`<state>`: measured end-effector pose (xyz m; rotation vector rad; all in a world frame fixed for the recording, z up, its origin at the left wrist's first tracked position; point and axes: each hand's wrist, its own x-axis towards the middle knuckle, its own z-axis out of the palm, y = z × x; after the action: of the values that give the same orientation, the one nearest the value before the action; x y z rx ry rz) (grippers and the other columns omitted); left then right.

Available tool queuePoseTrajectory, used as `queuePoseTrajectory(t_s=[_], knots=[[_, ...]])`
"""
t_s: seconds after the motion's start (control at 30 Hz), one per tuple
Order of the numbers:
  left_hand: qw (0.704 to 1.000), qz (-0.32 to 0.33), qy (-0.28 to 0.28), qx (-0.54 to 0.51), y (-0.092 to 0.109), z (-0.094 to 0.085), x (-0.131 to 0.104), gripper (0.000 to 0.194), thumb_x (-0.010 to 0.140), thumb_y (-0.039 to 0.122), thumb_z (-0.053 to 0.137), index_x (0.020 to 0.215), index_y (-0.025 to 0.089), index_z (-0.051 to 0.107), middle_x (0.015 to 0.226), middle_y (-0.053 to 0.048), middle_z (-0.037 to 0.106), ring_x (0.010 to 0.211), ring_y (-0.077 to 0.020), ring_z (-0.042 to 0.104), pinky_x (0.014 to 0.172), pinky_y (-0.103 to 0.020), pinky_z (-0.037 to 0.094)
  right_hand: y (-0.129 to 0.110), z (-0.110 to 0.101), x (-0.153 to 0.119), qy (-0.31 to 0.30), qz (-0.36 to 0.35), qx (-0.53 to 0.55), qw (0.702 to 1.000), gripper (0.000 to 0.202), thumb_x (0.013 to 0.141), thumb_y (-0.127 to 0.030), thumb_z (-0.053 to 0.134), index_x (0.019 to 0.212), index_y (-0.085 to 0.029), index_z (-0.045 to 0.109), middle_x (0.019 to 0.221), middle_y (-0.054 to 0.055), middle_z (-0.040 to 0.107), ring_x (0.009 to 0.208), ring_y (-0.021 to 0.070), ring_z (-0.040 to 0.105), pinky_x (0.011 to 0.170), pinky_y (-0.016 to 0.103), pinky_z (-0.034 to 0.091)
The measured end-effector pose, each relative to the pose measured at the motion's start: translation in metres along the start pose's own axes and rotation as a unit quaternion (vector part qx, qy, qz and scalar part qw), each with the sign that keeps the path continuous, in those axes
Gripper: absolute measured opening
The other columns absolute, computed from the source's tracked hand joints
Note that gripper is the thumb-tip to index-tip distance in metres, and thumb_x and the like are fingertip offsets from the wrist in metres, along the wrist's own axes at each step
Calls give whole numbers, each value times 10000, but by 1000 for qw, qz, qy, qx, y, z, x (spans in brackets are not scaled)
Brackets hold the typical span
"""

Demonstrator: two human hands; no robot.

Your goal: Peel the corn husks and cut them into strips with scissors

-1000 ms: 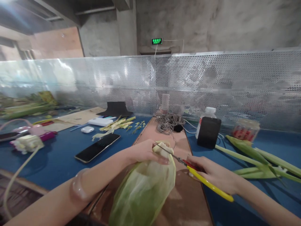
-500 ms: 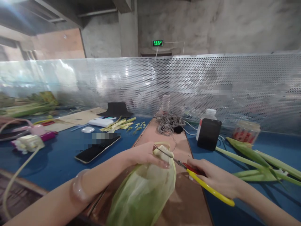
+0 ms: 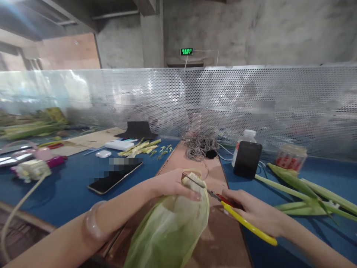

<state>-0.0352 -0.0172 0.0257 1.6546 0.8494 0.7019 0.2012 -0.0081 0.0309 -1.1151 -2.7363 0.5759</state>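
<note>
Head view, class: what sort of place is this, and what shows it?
Probably a workshop or factory, judging by the lit exit sign, the perforated metal screen along the blue worktop, and the bare concrete wall.

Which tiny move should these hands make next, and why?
Probably a gentle squeeze of the scissors by the right hand: a blade lies across the pale top of the corn husk, and the left hand grips the husk right beside it, which should keep it steady.
</note>
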Motion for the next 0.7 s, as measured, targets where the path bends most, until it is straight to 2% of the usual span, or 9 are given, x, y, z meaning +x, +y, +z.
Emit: queuePoseTrajectory(t_s=[0.13,0.33,0.47,0.7], knots=[[1000,-15,-5,-15,-1,0,-1,323,572,278,729,861,178,626,822,3,640,789,-144,571,759,-265,417,-3,0,-2,-2,12,2,1000,178,818,-324,404,735,-178,463,710,6,512,648,140,446,598,260,374],[1000,-15,18,10,-2,1,-2,306,568,324,729,810,168,625,765,0,629,723,-141,568,709,-254,427,0,-3,1,2,-8,-5,1000,228,841,-307,375,674,-175,456,653,-12,473,622,126,428,569,240,350],[1000,-21,11,6,-2,1,-1,294,567,330,729,796,173,630,766,-2,630,727,-145,573,695,-248,430,2,-1,1,2,-11,-10,1000,242,839,-308,383,650,-173,448,631,-19,459,609,121,417,548,233,336],[1000,-22,-2,0,-6,1,-1,440,573,327,729,972,178,618,895,-53,645,838,-180,578,774,-295,429,-5,0,0,4,3,-6,1000,228,831,-342,390,678,-180,436,680,-3,497,622,133,437,569,247,365]])
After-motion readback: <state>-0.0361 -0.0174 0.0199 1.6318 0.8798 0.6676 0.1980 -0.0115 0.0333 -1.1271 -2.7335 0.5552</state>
